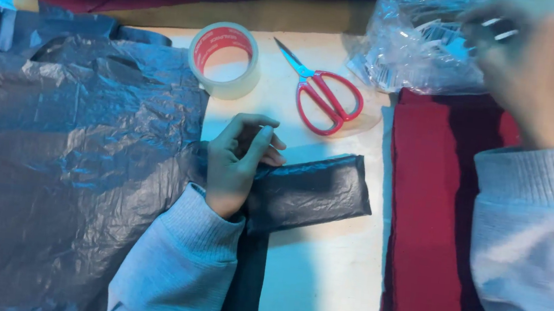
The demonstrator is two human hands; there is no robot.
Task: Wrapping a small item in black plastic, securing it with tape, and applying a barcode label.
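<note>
The left hand (238,162) is resting on the near end of a folded dark plastic bundle (311,192), which is lying on the pale tabletop (318,283) just right of centre. The fingers are curled loosely, with their tips pressing on the bundle's left end; they are pinning it down rather than closing round it. The bundle is a flattened oblong. Its long axis is running left to right with a slight upward tilt, so the free right end is pointing toward the red cloth (422,212) at the right of the table and stopping just short of it.

The right hand (530,65) is reaching into the far right corner, where it is gripping a crumpled clear plastic bag (412,46). The fingers are clenched on the bag's upper part; motion blur is hiding the exact finger positions.

A large sheet of dark plastic (64,154) is covering the left of the table and touching the left wrist area. A roll of clear tape (224,59) is lying flat beyond the left hand. Red-handled scissors (324,95) are lying beside it, blades pointing up-left toward the roll
</note>
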